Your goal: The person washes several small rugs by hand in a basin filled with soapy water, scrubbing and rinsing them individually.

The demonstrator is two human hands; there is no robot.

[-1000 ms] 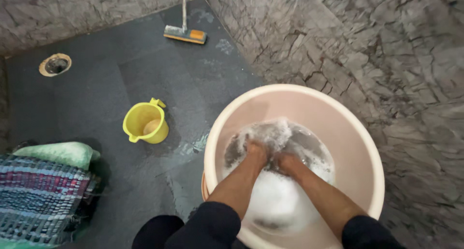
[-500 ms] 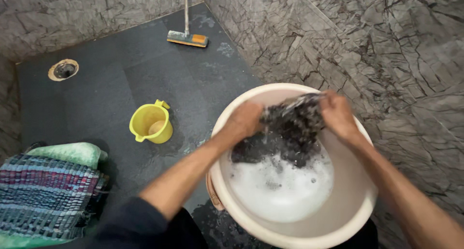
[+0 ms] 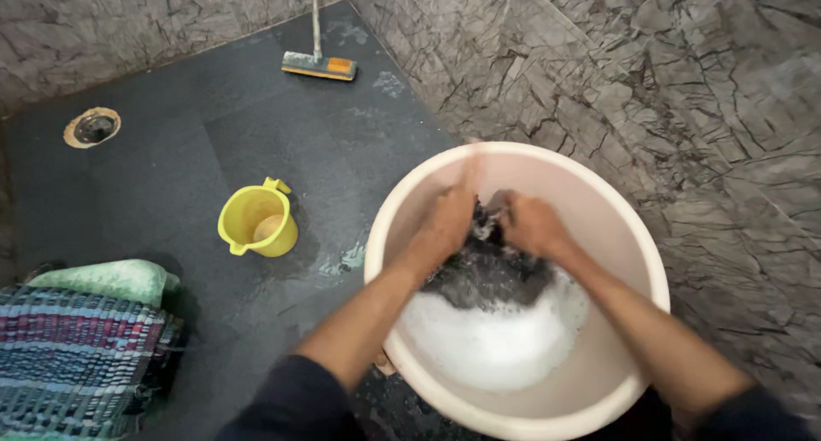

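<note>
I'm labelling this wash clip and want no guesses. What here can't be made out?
Head view only:
- dark cloth: its kind is unclear; bunched, wet, partly under foam.
- fingers of left hand and right hand: blurred, buried in the cloth.
- scrub brush: handle cut off by the top edge.
- striped cloth: cut off at the left and bottom edges.
- yellow mug: contents unclear.

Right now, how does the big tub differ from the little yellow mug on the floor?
The tub is wide, pale pink and holds foamy water, dark cloth and both hands; the yellow mug is far smaller and has a side handle. No suds show in the mug. Both are round, open-topped and stand on the dark floor.
</note>
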